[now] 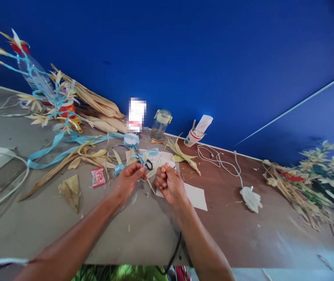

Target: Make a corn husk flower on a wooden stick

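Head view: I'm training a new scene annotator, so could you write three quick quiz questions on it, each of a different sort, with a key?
1. Which of these lies to the left of the left hand?
A) the lidded jar
B) the red packet
C) the printed cup
2. True or false, about the right hand: it is spread flat on the table.
3. Fill in the colour: the long ribbon on the left side is light ____.

Key:
1. B
2. False; it is curled up.
3. blue
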`<action>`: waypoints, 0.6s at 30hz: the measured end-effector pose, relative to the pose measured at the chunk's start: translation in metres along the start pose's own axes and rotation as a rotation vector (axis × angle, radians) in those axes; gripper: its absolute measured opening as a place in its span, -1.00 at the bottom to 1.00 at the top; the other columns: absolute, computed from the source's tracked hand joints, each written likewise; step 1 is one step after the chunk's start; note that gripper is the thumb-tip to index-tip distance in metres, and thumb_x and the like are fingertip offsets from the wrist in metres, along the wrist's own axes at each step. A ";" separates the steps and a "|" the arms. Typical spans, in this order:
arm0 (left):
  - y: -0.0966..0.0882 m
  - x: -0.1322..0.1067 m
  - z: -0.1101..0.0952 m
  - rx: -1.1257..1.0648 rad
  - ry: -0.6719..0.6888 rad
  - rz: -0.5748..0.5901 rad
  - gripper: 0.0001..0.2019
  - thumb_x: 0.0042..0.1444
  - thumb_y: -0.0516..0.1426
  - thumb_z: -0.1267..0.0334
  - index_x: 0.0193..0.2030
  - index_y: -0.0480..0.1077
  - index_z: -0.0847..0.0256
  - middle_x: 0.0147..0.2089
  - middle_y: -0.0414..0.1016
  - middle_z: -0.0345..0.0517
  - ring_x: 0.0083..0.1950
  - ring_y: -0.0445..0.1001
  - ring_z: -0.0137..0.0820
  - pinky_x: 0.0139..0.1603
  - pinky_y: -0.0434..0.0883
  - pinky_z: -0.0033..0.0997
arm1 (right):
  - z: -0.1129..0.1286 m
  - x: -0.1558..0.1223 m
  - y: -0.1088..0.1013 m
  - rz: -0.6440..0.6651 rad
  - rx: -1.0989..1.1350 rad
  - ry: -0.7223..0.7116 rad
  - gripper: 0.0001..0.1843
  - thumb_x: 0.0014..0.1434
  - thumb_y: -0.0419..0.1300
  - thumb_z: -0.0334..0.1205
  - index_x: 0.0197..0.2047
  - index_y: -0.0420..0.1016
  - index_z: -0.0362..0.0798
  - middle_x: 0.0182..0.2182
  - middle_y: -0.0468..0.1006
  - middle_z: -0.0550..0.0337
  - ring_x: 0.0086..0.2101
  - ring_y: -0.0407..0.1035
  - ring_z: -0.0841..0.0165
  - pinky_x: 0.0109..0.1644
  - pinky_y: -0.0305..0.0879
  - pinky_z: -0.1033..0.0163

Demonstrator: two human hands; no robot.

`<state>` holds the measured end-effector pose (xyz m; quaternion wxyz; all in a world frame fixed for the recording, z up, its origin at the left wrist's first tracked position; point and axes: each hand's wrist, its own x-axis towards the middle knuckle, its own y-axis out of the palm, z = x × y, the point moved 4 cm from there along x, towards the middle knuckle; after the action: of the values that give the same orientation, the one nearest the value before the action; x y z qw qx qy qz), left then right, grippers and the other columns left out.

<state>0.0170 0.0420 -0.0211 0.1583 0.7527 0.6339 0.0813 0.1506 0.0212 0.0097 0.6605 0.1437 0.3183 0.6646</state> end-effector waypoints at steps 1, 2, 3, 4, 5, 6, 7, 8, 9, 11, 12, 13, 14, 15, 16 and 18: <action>0.000 0.000 -0.001 0.022 0.008 -0.009 -0.76 -0.02 0.25 0.10 -0.45 0.39 0.22 -0.51 0.40 -0.22 -0.43 0.34 -0.48 -0.34 0.26 -0.47 | -0.001 0.001 -0.001 -0.011 0.008 0.010 -0.60 0.07 0.26 0.00 -0.53 0.18 -0.06 -0.65 0.14 0.46 -0.72 -0.10 0.63 -0.66 -0.11 0.45; 0.000 0.000 -0.002 0.044 0.015 -0.015 -0.76 -0.02 0.25 0.10 -0.45 0.39 0.22 -0.51 0.40 -0.22 -0.43 0.34 -0.48 -0.34 0.25 -0.46 | -0.002 0.002 -0.002 -0.020 0.016 0.014 -0.58 0.08 0.24 0.02 -0.55 0.15 -0.05 -0.67 0.10 0.47 -0.73 -0.12 0.62 -0.67 -0.13 0.44; 0.000 0.000 -0.004 0.066 0.022 -0.021 -0.76 -0.02 0.24 0.09 -0.45 0.39 0.22 -0.51 0.40 -0.22 -0.43 0.34 -0.47 -0.35 0.25 -0.46 | -0.002 0.003 -0.003 -0.025 0.022 0.015 -0.54 0.10 0.22 0.04 -0.57 0.12 -0.05 -0.70 0.07 0.47 -0.74 -0.15 0.61 -0.67 -0.16 0.43; 0.000 0.001 -0.005 0.084 0.028 -0.027 -0.76 -0.02 0.24 0.09 -0.45 0.39 0.22 -0.52 0.41 -0.22 -0.44 0.34 -0.47 -0.35 0.24 -0.46 | -0.003 0.003 -0.004 -0.021 0.024 0.016 -0.50 0.11 0.20 0.07 -0.60 0.08 -0.05 -0.72 0.04 0.48 -0.74 -0.17 0.61 -0.67 -0.18 0.42; 0.000 0.001 -0.006 0.099 0.033 -0.032 -0.76 -0.02 0.24 0.08 -0.46 0.38 0.22 -0.52 0.41 -0.22 -0.44 0.33 -0.47 -0.35 0.24 -0.45 | -0.002 0.003 -0.004 -0.011 0.026 0.017 -0.46 0.12 0.19 0.10 -0.63 0.04 -0.04 -0.73 0.01 0.47 -0.75 -0.19 0.60 -0.67 -0.19 0.41; -0.001 0.001 -0.007 0.112 0.040 -0.039 -0.75 -0.03 0.24 0.08 -0.46 0.38 0.22 -0.53 0.41 -0.22 -0.45 0.33 -0.46 -0.36 0.24 -0.45 | -0.002 0.003 -0.003 0.000 0.027 0.017 -0.43 0.12 0.18 0.13 -0.64 0.01 -0.04 -0.74 -0.01 0.47 -0.75 -0.20 0.60 -0.66 -0.19 0.40; -0.001 0.001 -0.007 0.126 0.046 -0.050 -0.75 -0.04 0.24 0.08 -0.46 0.38 0.22 -0.53 0.41 -0.22 -0.45 0.32 -0.46 -0.36 0.24 -0.45 | -0.001 0.003 -0.003 0.012 0.029 0.019 -0.42 0.12 0.17 0.14 -0.65 0.01 -0.05 -0.73 0.00 0.46 -0.74 -0.18 0.60 -0.66 -0.18 0.39; -0.002 0.002 -0.008 0.143 0.053 -0.061 -0.75 -0.05 0.24 0.08 -0.47 0.38 0.22 -0.54 0.41 -0.22 -0.45 0.32 -0.46 -0.36 0.24 -0.44 | -0.001 0.003 -0.002 0.021 0.032 0.024 -0.43 0.11 0.18 0.16 -0.64 0.05 -0.05 -0.71 0.04 0.44 -0.73 -0.14 0.59 -0.64 -0.14 0.39; -0.002 0.002 -0.009 0.162 0.060 -0.073 -0.76 -0.05 0.24 0.08 -0.47 0.38 0.22 -0.54 0.40 -0.22 -0.45 0.32 -0.45 -0.36 0.24 -0.44 | 0.000 0.002 0.000 0.028 0.035 0.030 -0.46 0.09 0.20 0.16 -0.62 0.12 -0.06 -0.68 0.12 0.41 -0.71 -0.07 0.58 -0.62 -0.07 0.39; -0.003 0.001 -0.010 0.209 0.073 -0.095 -0.77 -0.05 0.23 0.09 -0.47 0.38 0.21 -0.53 0.41 -0.21 -0.44 0.33 -0.44 -0.35 0.25 -0.44 | 0.001 0.000 0.003 0.041 0.042 0.019 -0.57 0.03 0.27 0.11 -0.52 0.28 -0.06 -0.58 0.26 0.35 -0.63 0.09 0.55 -0.54 0.07 0.37; -0.004 0.001 -0.012 0.232 0.081 -0.106 -0.78 -0.04 0.22 0.10 -0.47 0.38 0.21 -0.52 0.41 -0.21 -0.43 0.33 -0.44 -0.35 0.25 -0.44 | 0.002 -0.001 0.004 0.053 0.036 0.009 -0.62 -0.01 0.33 0.05 -0.48 0.33 -0.06 -0.55 0.29 0.33 -0.59 0.15 0.53 -0.50 0.12 0.36; -0.004 0.000 -0.013 0.254 0.091 -0.115 -0.79 -0.04 0.21 0.11 -0.47 0.38 0.21 -0.52 0.41 -0.21 -0.43 0.32 -0.44 -0.35 0.25 -0.44 | 0.002 -0.002 0.005 0.066 0.022 -0.001 -0.66 -0.06 0.37 -0.03 -0.45 0.35 -0.06 -0.55 0.30 0.33 -0.56 0.17 0.52 -0.47 0.15 0.36; -0.005 0.000 -0.014 0.275 0.101 -0.124 -0.80 -0.03 0.20 0.11 -0.46 0.38 0.21 -0.52 0.40 -0.22 -0.43 0.32 -0.43 -0.35 0.25 -0.44 | 0.003 -0.003 0.006 0.076 0.001 -0.013 -0.70 -0.09 0.40 -0.12 -0.45 0.36 -0.06 -0.56 0.29 0.34 -0.56 0.17 0.52 -0.46 0.15 0.36; -0.005 -0.001 -0.016 0.294 0.112 -0.130 -0.81 -0.03 0.20 0.12 -0.47 0.38 0.20 -0.52 0.39 -0.23 -0.43 0.32 -0.43 -0.35 0.25 -0.45 | 0.003 -0.004 0.007 0.082 -0.026 -0.022 -0.72 -0.10 0.41 -0.19 -0.47 0.36 -0.06 -0.59 0.27 0.36 -0.57 0.15 0.52 -0.47 0.13 0.37; -0.005 -0.001 -0.017 0.311 0.122 -0.134 -0.81 -0.03 0.19 0.13 -0.47 0.38 0.20 -0.52 0.38 -0.23 -0.43 0.31 -0.43 -0.35 0.25 -0.45 | 0.003 -0.005 0.007 0.082 -0.056 -0.025 -0.73 -0.10 0.41 -0.23 -0.49 0.35 -0.06 -0.62 0.25 0.37 -0.59 0.13 0.53 -0.49 0.11 0.38; -0.005 -0.002 -0.019 0.336 0.139 -0.145 -0.82 -0.03 0.18 0.14 -0.47 0.38 0.20 -0.52 0.37 -0.23 -0.42 0.30 -0.43 -0.34 0.25 -0.45 | 0.003 -0.006 0.006 0.069 -0.108 -0.025 -0.72 -0.07 0.39 -0.21 -0.51 0.33 -0.07 -0.65 0.23 0.38 -0.62 0.09 0.55 -0.53 0.07 0.38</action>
<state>0.0060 0.0435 -0.0051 -0.0081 0.7134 0.7005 0.0145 0.1482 0.0165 0.0175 0.6480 0.1270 0.2684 0.7014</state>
